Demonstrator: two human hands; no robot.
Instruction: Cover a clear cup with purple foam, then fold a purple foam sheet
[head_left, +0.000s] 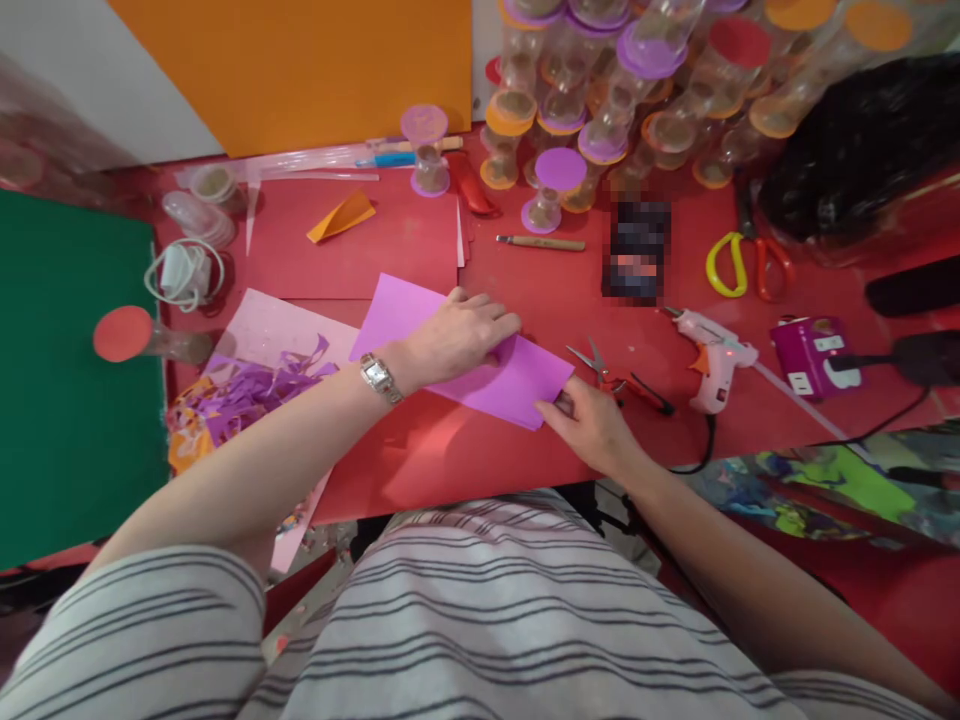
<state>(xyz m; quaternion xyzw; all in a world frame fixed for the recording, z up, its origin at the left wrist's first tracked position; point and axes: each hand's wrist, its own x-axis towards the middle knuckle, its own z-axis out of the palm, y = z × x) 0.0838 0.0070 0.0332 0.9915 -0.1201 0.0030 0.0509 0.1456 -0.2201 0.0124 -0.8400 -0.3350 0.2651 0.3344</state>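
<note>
A sheet of purple paper (480,392), with more than one layer showing at its lower right corner, lies slantwise on the red tabletop in front of me. My left hand (466,335), a watch on its wrist, rests palm down across the paper's middle, fingers bent and pressing on it. At the right-hand corner, my right hand (589,420) pinches the paper between thumb and fingers. Scissor-like snips with red handles (604,375) lie just beyond the right hand. Left of the paper, purple paper scraps (262,395) are heaped on a pale pink sheet (281,325).
Behind the paper lie red sheets (345,260) and a wooden-handled tool (541,243). To the right are a glue gun (716,360) with its cord and scissors with yellow and red handles (746,265). Stacked clear plastic hourglass shapes (600,130) crowd the back; a green board (75,380) stands left.
</note>
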